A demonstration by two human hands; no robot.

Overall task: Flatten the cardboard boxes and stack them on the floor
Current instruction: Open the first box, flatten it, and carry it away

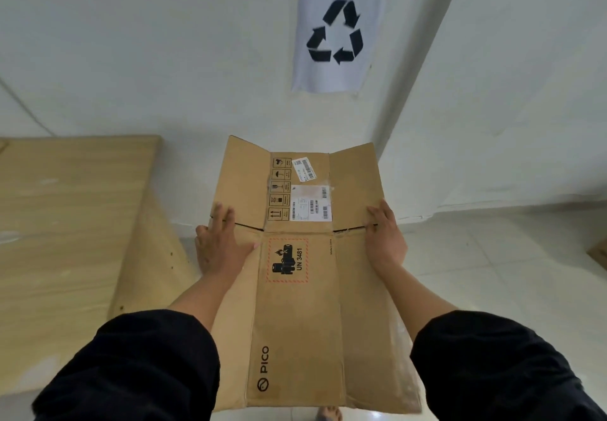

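Observation:
A brown cardboard box (299,309), flattened with its flaps spread out, hangs in front of me above the floor. It bears a PICO logo, a red UN 3481 battery mark and white shipping labels. My left hand (219,243) lies on its left side at the flap slit, fingers straight on the top face and the thumb out on the top face too. My right hand (387,235) holds the right edge at the matching slit, fingers straight along the card. Whether any fingers curl beneath is hidden.
A light wooden table (65,223) stands at the left with a slanted wooden leg panel (147,256). A white sheet with a black recycling symbol (335,31) hangs on the wall. Pale tiled floor (492,273) spreads to the right, where a cardboard corner (599,254) shows.

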